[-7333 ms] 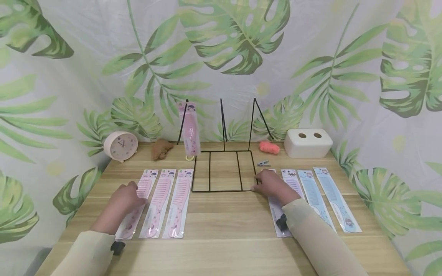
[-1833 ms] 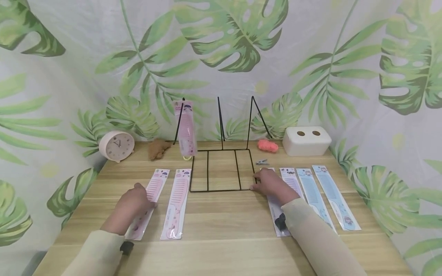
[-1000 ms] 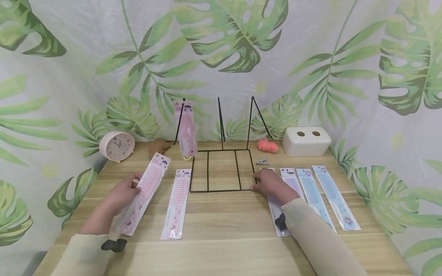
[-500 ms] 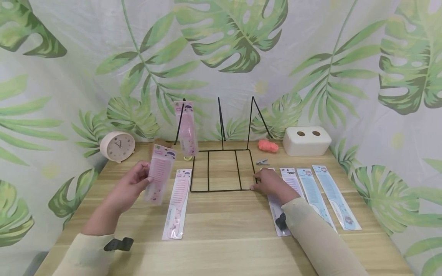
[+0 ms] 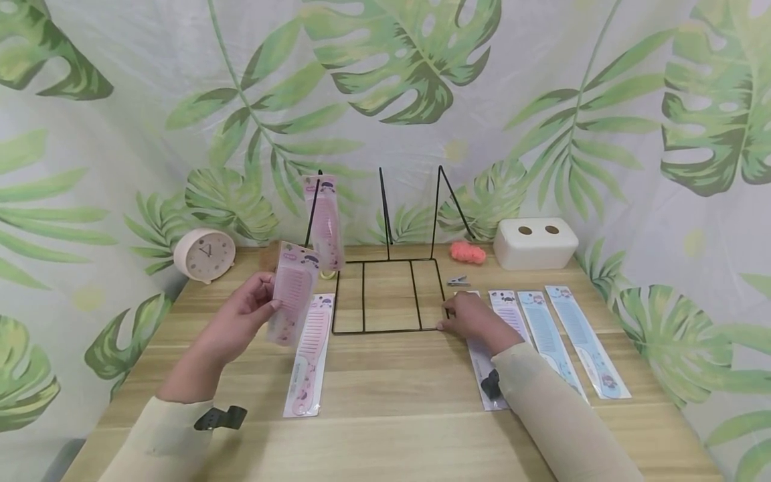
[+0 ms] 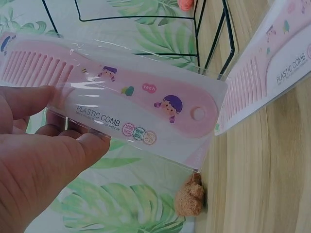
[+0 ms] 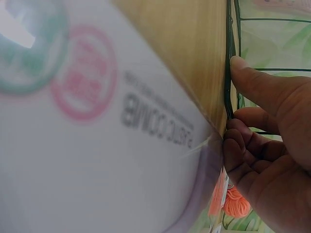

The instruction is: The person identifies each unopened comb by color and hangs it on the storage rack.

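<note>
Now that the left hand [image 5: 241, 318] has raised a packaged pink comb [image 5: 294, 291] off the wooden table [image 5: 385, 388], pinched between thumb and fingers, one other pink-comb packet [image 5: 306, 375] lies on that side. The held comb is upright, near but apart from the black wire rack [image 5: 364, 331], where a hanging comb [image 5: 328, 231] shows; the right hand [image 5: 472, 318] still pinches the rack's front corner, apparently steadying it, leaving the left to handle the packet.

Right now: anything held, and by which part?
Left hand: packaged pink comb, by its edge around mid-length. Right hand: black wire rack, at its base's near right corner.
</note>
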Available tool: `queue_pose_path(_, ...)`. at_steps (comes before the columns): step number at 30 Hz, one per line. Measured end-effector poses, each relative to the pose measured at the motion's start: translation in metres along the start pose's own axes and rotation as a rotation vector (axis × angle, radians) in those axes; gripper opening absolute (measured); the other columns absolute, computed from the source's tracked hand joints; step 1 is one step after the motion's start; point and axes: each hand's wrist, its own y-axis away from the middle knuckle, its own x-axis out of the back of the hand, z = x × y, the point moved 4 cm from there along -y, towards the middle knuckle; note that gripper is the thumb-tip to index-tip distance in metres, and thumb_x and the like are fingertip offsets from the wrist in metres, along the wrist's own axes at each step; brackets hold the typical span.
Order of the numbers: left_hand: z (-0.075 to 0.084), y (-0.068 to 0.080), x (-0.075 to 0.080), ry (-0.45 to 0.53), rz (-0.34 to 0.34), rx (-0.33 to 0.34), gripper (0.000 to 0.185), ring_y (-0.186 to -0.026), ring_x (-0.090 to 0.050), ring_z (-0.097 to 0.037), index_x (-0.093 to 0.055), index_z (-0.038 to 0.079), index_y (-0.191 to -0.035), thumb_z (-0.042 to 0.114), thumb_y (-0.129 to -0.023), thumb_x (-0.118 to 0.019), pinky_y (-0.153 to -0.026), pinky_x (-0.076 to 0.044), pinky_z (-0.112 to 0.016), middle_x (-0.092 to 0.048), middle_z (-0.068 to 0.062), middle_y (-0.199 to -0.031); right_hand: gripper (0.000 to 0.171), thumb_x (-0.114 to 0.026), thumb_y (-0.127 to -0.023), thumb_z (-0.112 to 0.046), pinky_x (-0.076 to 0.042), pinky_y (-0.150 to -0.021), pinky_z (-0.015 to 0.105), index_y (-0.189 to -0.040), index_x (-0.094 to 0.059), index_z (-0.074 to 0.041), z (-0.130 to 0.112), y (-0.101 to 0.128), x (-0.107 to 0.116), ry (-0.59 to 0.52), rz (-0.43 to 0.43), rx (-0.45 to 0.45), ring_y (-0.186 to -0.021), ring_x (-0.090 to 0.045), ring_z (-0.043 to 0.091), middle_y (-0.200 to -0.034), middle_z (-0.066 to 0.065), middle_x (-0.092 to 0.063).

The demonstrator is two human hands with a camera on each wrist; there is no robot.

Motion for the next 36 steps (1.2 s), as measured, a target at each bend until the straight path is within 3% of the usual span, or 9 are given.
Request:
queue_pose_path(4,-0.001,-0.001,-0.001,0.016,0.003,0.02,0.024,-0.117,-0.061,-0.01,-0.045,-0.004,-0.135,-0.005,-0.111,-0.049,-0.098,-0.055,-0.019,-0.059,-0.019,-0.127,0.037,-0.085,-0.097,-0.03,-0.058,-0.089,0.046,-0.121,-0.079,-0.002,0.001,0.0,0.0,-0.002,-0.001,-0.014,-0.092,-0.063,0.022,-0.106,0.01,-0.077)
queue_pose_path(12,-0.009,-0.007,-0.003,0.044,0.033,0.068,0.029,-0.119,-0.062,-0.009,-0.043,-0.004,-0.141,-0.002,-0.112,-0.049,-0.098,-0.057,-0.02,-0.058,-0.025,-0.137,0.026,-0.085,-0.097,-0.029,-0.049,-0.075,0.038,-0.105,-0.078,-0.005,-0.004,0.001,0.002,-0.011,0.002,0.0,-0.081,-0.054,0.02,-0.088,0.004,-0.068)
queue_pose_path(15,-0.014,-0.019,-0.005,0.076,0.072,0.128,0.03,-0.119,-0.062,-0.01,-0.042,-0.002,-0.141,0.0,-0.113,-0.05,-0.097,-0.058,-0.022,-0.057,-0.024,-0.14,0.032,-0.086,-0.096,-0.029,-0.056,-0.082,0.042,-0.114,-0.079,-0.002,-0.004,0.002,0.003,-0.006,0.009,0.003,-0.085,-0.059,0.02,-0.099,0.008,-0.075)
queue_pose_path(19,-0.016,-0.041,-0.009,0.12,0.168,0.215,0.025,-0.114,-0.061,-0.014,-0.046,0.002,-0.136,0.003,-0.112,-0.053,-0.092,-0.06,-0.026,-0.057,-0.015,-0.132,0.041,-0.086,-0.096,-0.029,-0.059,-0.091,0.047,-0.125,-0.078,0.0,-0.005,0.004,0.003,-0.004,0.011,0.001,-0.092,-0.064,0.021,-0.114,0.013,-0.079)
queue_pose_path(27,-0.013,-0.084,-0.02,0.182,0.319,0.303,0.029,-0.105,-0.057,-0.015,-0.05,0.003,-0.139,0.008,-0.112,-0.057,-0.084,-0.058,-0.028,-0.056,-0.006,-0.122,0.025,-0.086,-0.096,-0.027,-0.049,-0.075,0.038,-0.101,-0.077,-0.004,-0.004,0.004,0.0,-0.023,0.013,0.0,-0.08,-0.054,0.02,-0.09,0.006,-0.069)
queue_pose_path(32,-0.01,-0.101,-0.021,0.185,0.377,0.335,0.03,-0.106,-0.057,-0.015,-0.053,0.004,-0.14,0.007,-0.11,-0.06,-0.081,-0.059,-0.025,-0.057,-0.005,-0.122,0.025,-0.085,-0.097,-0.027,-0.044,-0.072,0.037,-0.091,-0.072,-0.006,-0.004,0.004,0.0,-0.022,0.014,0.009,-0.077,-0.05,0.02,-0.082,0.004,-0.062)
queue_pose_path(36,-0.009,-0.109,-0.02,0.168,0.396,0.354,0.032,-0.107,-0.059,-0.017,-0.054,0.004,-0.141,0.007,-0.11,-0.061,-0.084,-0.059,-0.029,-0.06,-0.008,-0.127,0.023,-0.086,-0.096,-0.027,-0.046,-0.073,0.037,-0.093,-0.074,-0.007,-0.004,0.003,0.001,-0.013,0.018,0.008,-0.079,-0.051,0.02,-0.085,0.003,-0.064)
